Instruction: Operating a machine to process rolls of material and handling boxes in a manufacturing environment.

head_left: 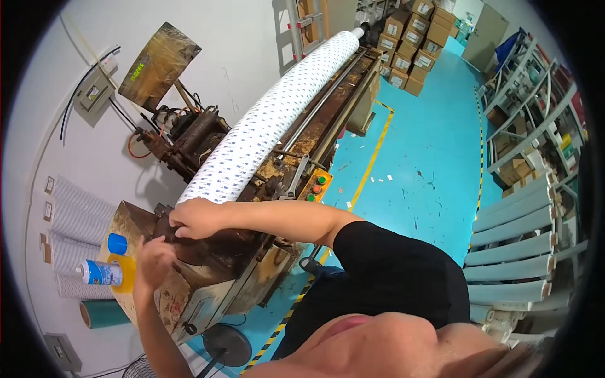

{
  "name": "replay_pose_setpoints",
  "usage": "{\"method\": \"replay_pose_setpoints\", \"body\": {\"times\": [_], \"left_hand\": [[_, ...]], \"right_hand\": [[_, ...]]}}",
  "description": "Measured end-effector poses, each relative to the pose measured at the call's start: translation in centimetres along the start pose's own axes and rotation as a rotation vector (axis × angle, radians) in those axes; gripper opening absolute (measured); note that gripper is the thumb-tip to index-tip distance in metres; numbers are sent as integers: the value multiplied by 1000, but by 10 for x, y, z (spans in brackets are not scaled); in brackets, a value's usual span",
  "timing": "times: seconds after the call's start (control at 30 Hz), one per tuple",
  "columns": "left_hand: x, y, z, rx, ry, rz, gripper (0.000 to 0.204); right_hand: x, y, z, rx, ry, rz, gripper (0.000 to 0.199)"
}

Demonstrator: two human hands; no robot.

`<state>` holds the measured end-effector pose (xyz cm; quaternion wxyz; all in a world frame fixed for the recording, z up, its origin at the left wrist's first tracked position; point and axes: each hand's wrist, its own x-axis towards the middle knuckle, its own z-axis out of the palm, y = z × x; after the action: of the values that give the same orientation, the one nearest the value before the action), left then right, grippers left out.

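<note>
A long white roll [271,107] with rows of small blue print lies across a rusty brown machine [214,252], running from its near end toward the far wall. At the roll's near end my right hand [198,218] is closed, its forearm reaching over the machine. Whatever its fingers grip, if anything, is hidden from this view. My left hand [155,259] is just left of it, fingers apart and holding nothing I can see. Beside my left hand, on the machine's end table, are a blue-and-white spray can [101,273], a blue cap [117,243] and a yellow tape roll [126,271].
An adjustable wrench [295,179] lies near a yellow button box [317,186] on the machine's right side. A round dark pedestal base [227,345] stands by its foot. Cardboard boxes [413,47] are stacked at the far end. Racked white rolls [513,242] line the right.
</note>
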<state>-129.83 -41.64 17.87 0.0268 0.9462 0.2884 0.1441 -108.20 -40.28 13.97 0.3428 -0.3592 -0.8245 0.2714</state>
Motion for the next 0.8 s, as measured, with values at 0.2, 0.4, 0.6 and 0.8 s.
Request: {"method": "replay_pose_setpoints", "body": {"times": [0.2,0.4,0.6,0.8], "left_hand": [[39,-8,25,318,418,-538,29],[47,-35,30,307,210,-855,58],[56,-2,29,-44,61,-272,19],[16,34,14,119,-170,50,40]], "right_hand": [[-17,-5,9,58,-75,-73,27],[-54,-2,-4,163,-38,-8,27],[-91,-11,9,387,-23,16,24],[-119,2,-1,351,14,34,23]]}}
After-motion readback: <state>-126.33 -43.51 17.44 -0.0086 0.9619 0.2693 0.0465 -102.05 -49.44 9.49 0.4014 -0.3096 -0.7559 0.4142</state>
